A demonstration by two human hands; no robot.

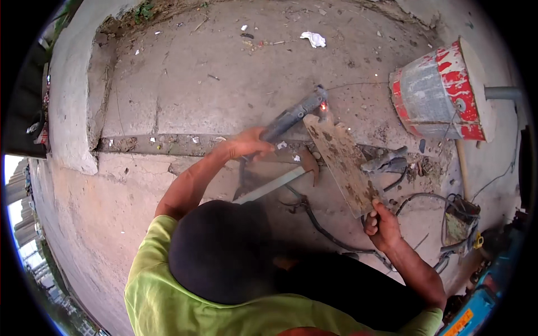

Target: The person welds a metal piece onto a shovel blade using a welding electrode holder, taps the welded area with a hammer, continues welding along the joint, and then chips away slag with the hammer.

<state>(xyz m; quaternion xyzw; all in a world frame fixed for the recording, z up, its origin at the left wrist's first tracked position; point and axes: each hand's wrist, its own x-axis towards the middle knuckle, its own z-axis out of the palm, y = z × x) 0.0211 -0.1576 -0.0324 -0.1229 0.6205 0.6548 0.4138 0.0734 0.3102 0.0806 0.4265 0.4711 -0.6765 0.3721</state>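
My left hand is closed around a dark metal pipe, angled up to the right. At its far end a small red-orange glow shows beside the top of a rusty flat plate. My right hand grips this plate's lower end. A pale bar with a rusty head lies below the pipe, near a clamp with black cable. Grey metal scraps lie right of the plate. A large dark rounded shape hides part of the lower middle; I cannot tell what it is.
A red-and-white bucket with a grey pipe through it lies at right, above a wooden handle and a small grimy container. A blue machine stands lower right. A low concrete ledge runs along the left.
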